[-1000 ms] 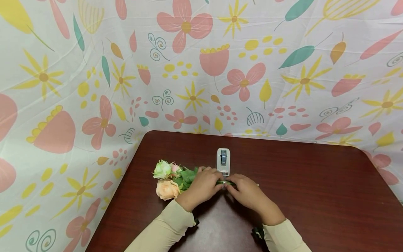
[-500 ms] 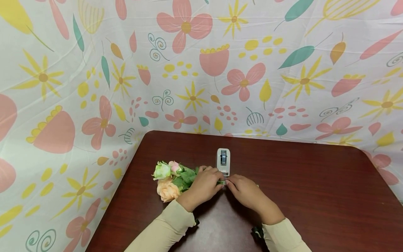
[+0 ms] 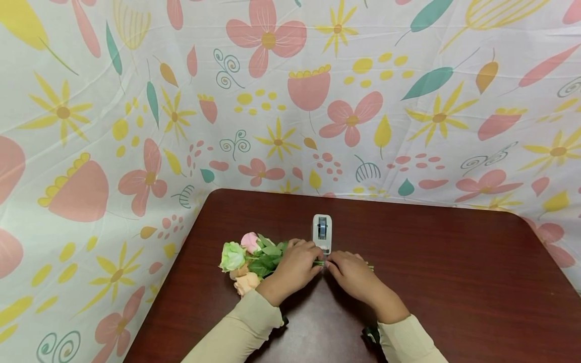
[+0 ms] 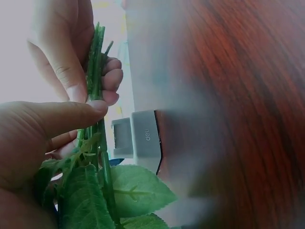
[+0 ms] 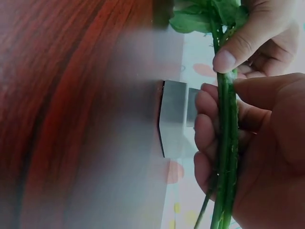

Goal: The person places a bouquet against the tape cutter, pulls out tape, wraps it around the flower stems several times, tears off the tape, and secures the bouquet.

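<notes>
A bunch of roses lies across my hands, blooms to the left. It has a pale green rose (image 3: 232, 256), a pink rose (image 3: 250, 242) and a peach rose (image 3: 246, 283), partly behind my left forearm. My left hand (image 3: 296, 264) grips the green stems (image 5: 224, 143) just below the leaves (image 4: 138, 191), thumb on top. Close beside it, my right hand (image 3: 355, 277) holds the lower stems, with thumb on one side and fingers curled behind. A shiny clear patch, looking like tape (image 5: 230, 76), shows on the stems between both thumbs.
Just beyond my hands stands a white tape dispenser (image 3: 322, 234) with a blue-cored roll, its front end near the stems. The brown wooden table (image 3: 454, 282) stretches to the right. A flower-printed cloth (image 3: 290, 101) hangs behind and at the left.
The bunch has rolled about its stems: the peach rose has swung toward me, while the pink one has come further into view. Both hands stay nearly in place, the right thumb shifting slightly.
</notes>
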A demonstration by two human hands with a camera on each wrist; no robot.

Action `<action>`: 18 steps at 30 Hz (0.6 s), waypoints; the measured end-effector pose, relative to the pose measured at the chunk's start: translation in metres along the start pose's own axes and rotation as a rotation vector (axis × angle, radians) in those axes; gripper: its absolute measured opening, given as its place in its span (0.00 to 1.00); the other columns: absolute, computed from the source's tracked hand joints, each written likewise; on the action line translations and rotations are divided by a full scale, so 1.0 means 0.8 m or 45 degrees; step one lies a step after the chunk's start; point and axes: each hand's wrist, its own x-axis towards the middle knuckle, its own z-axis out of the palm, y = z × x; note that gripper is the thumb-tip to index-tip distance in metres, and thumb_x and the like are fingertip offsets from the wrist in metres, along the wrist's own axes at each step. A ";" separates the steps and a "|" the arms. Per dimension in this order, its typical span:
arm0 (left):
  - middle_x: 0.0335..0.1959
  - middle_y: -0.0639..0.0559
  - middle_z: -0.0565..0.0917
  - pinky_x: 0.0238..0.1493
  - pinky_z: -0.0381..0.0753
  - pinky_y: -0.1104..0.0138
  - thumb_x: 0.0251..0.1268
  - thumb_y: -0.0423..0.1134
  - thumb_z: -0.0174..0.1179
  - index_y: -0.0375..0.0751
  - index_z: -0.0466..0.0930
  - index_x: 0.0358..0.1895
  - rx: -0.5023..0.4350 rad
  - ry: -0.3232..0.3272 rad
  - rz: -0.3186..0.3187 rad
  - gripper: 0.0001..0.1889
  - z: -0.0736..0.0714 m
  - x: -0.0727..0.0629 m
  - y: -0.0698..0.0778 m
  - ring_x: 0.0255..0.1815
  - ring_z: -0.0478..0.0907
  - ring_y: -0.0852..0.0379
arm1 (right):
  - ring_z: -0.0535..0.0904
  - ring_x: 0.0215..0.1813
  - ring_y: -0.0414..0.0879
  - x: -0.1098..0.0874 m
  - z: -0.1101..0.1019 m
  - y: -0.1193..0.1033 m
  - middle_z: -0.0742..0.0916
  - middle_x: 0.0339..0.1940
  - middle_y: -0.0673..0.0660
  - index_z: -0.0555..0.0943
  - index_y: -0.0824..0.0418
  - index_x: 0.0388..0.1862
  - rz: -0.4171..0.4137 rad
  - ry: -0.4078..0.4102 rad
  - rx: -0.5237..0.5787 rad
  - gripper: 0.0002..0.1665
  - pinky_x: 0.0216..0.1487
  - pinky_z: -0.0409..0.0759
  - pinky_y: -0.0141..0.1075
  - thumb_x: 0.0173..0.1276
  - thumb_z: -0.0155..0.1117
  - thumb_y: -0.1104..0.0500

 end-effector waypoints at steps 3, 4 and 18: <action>0.40 0.62 0.82 0.64 0.71 0.56 0.62 0.47 0.72 0.55 0.83 0.40 -0.005 -0.001 -0.001 0.08 0.001 0.000 0.000 0.44 0.79 0.60 | 0.81 0.49 0.48 0.000 0.001 0.000 0.86 0.42 0.48 0.81 0.52 0.41 -0.008 0.010 0.011 0.07 0.52 0.73 0.50 0.78 0.57 0.55; 0.40 0.62 0.82 0.64 0.71 0.56 0.62 0.47 0.72 0.55 0.82 0.39 -0.002 -0.004 -0.002 0.08 0.001 0.000 0.000 0.44 0.79 0.59 | 0.81 0.48 0.47 0.000 0.001 0.000 0.86 0.42 0.48 0.81 0.52 0.41 -0.013 0.017 0.010 0.06 0.52 0.73 0.50 0.78 0.57 0.55; 0.39 0.60 0.81 0.61 0.75 0.56 0.64 0.47 0.70 0.54 0.81 0.39 -0.040 -0.077 -0.008 0.07 -0.003 0.006 -0.002 0.43 0.81 0.61 | 0.81 0.44 0.47 -0.002 0.005 0.003 0.86 0.38 0.48 0.81 0.54 0.39 -0.070 0.133 0.001 0.04 0.49 0.73 0.47 0.74 0.62 0.56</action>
